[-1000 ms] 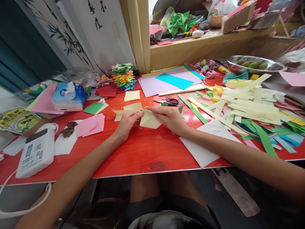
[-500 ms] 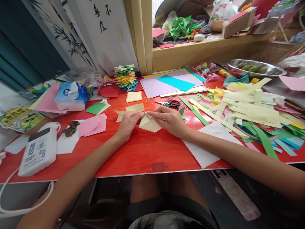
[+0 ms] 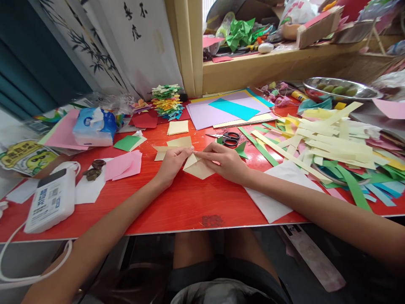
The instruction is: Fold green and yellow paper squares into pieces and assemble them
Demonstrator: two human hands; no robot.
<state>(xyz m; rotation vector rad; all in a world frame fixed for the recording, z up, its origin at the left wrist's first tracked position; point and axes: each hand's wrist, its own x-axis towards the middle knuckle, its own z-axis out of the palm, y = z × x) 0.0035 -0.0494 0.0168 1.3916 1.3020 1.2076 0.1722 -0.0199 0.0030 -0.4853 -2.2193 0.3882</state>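
Observation:
A pale yellow folded paper (image 3: 199,168) lies on the red table (image 3: 177,207) in front of me. My left hand (image 3: 172,162) pinches its left corner, fingers curled on the paper. My right hand (image 3: 223,160) presses on its upper right part, fingers drawn together at the fold. The two hands almost touch over the paper's top edge. More pale yellow squares (image 3: 177,127) lie just beyond the hands.
Black-handled scissors (image 3: 228,138) lie right of my hands. A heap of paper strips (image 3: 329,143) fills the right side. Coloured sheets (image 3: 228,110), a stack of folded pieces (image 3: 166,101), a tissue pack (image 3: 93,126), pink paper (image 3: 123,164) and a white device (image 3: 50,200) surround the work spot.
The hands have shifted slightly on the yellow paper, and the fingertips of both have drawn closer together at its top fold. The camera moved a little.

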